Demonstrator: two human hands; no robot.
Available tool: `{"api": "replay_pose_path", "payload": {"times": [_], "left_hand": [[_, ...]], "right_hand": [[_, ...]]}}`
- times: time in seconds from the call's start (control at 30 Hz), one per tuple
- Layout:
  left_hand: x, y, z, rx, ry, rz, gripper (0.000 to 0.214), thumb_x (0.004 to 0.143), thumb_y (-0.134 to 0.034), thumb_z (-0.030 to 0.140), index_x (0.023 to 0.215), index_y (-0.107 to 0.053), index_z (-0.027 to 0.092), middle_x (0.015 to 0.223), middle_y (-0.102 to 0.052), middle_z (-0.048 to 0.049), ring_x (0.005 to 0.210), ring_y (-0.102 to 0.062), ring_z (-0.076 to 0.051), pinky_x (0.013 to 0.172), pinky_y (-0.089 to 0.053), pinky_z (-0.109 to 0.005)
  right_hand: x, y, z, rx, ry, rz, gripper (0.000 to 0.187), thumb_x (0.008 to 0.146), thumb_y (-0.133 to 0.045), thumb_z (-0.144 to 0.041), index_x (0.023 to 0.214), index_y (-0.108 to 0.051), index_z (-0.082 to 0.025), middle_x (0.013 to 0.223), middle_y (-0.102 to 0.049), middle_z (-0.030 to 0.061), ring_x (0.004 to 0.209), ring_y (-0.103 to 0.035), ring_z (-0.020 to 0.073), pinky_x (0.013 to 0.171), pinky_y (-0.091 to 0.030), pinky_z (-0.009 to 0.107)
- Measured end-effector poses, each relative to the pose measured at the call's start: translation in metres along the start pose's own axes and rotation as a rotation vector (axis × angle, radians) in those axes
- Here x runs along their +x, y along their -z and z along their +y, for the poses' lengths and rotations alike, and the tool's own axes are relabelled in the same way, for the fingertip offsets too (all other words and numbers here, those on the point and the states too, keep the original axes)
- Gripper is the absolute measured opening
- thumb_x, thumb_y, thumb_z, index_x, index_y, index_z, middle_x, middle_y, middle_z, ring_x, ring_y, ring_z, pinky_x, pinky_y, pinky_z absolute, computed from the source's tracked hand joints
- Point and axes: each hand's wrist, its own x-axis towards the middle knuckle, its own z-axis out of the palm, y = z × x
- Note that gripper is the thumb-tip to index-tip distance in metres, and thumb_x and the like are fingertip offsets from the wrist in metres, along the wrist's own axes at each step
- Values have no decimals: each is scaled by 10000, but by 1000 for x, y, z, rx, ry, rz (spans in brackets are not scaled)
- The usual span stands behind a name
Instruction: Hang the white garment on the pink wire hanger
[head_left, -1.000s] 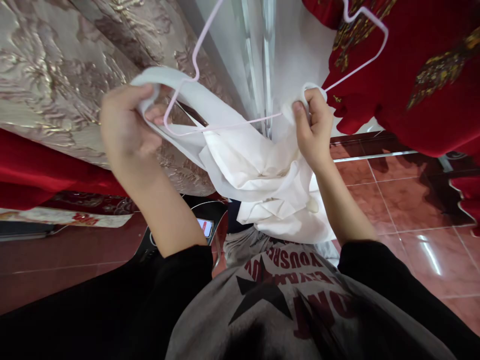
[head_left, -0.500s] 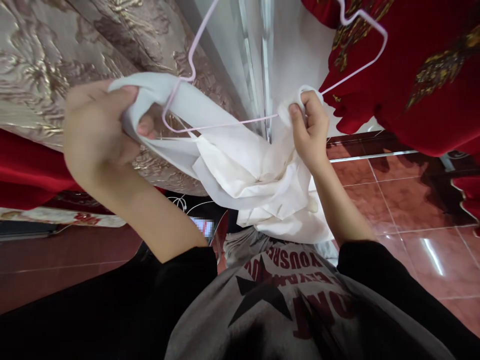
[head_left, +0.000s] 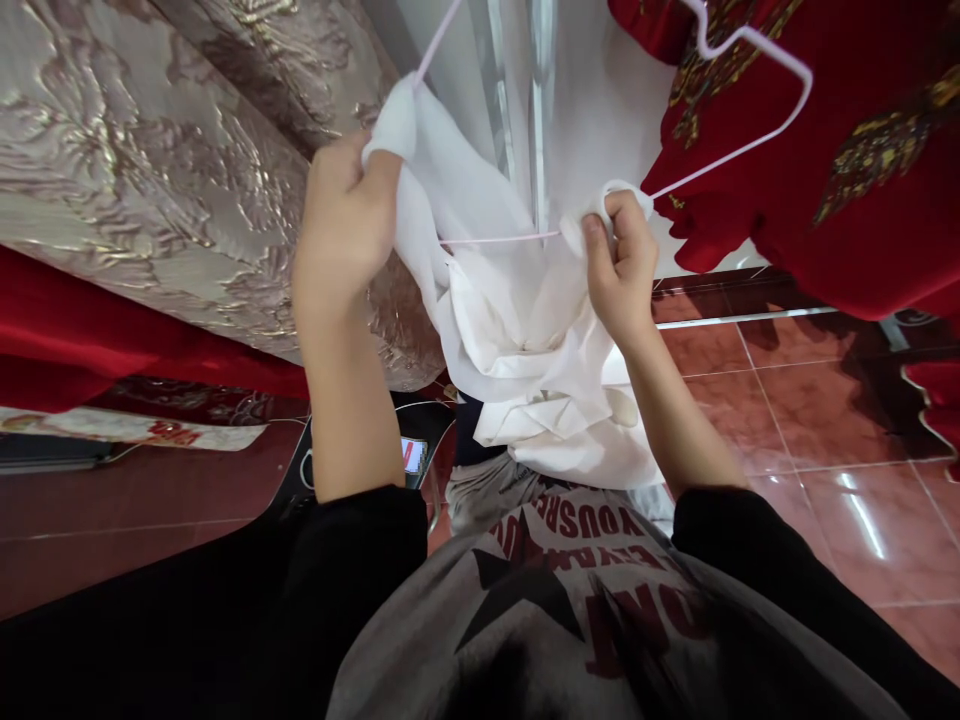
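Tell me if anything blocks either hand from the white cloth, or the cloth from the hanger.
Nothing visible does. The left hand and right hand both grip the cloth directly, and it wraps the hanger beside each hand. The hanger's lower bar shows between them, with no other object across that stretch.

A single head-worn camera is carrying all of this, peering forward and steeply down from the wearer's own eye level, with the white cloth [head_left: 540, 395] right in the middle of the view! Below the cloth, the printed shirt front [head_left: 540, 590] looms large, closest to the lens. The left forearm [head_left: 349, 400] and right forearm [head_left: 679, 410] run up on either side of the cloth, near too. Beyond the cloth there's a pale surface [head_left: 604, 110]; to its right, the tiled floor [head_left: 795, 410] lies farther off.
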Motion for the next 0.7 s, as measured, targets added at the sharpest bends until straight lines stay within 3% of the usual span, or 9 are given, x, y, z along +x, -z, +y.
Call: {"api": "replay_pose_path", "payload": {"times": [0.1,0.17,0.33,0.43,0.53,0.63,0.7], "left_hand": [[4,10,-1,149,-115,-69,317,930,-654,37,630,-587,118,622,-379,31,625,-356,-95,592,-331,-202],[-3,7,4,190,-159,-91,260,928,-637,67,675,-616,120,616,-393,28,597,-407,-95,551,-325,-207],[-28,-12,21,-37,-193,-181,139,934,-505,122,800,-542,132,721,-477,-6,675,-651,-195,614,-555,-315],[-28,-9,22,254,-313,-147,349,1031,-490,227,702,-376,196,742,-344,-8,720,-547,-139,754,-519,-266],[-19,-2,16,563,-374,-129,479,1054,-531,221,649,-276,200,698,-247,-6,681,-377,-129,820,-428,-223],[-11,0,9,525,-337,-98,534,1014,-652,306,613,-318,192,676,-275,-2,695,-381,-137,845,-409,-211],[-7,1,5,480,-332,-53,443,961,-733,315,647,-449,185,663,-312,11,670,-385,-137,818,-412,-211]], "right_hand": [[1,0,1,-1,-5,-8,358,940,-567,-554,893,-500,-206,827,-444,13,859,-505,110,903,-530,305],[0,-2,0,-2,-3,-9,411,943,-533,-611,893,-495,-206,846,-455,17,870,-501,113,908,-527,313],[-1,-9,-7,-35,65,71,507,960,-408,-704,843,-421,-211,835,-418,32,821,-437,119,860,-499,312],[-1,-10,-10,-61,105,52,505,973,-388,-692,818,-384,-211,820,-398,34,779,-397,119,812,-473,303],[-3,-8,-11,-79,115,15,496,981,-377,-678,816,-384,-210,803,-382,31,737,-380,119,763,-457,301],[-4,-5,-13,-66,135,14,469,985,-402,-649,822,-405,-210,807,-393,29,743,-396,118,754,-452,290],[-1,-2,-18,-6,153,45,413,986,-458,-598,840,-464,-213,823,-451,28,772,-444,110,776,-466,274]]}}
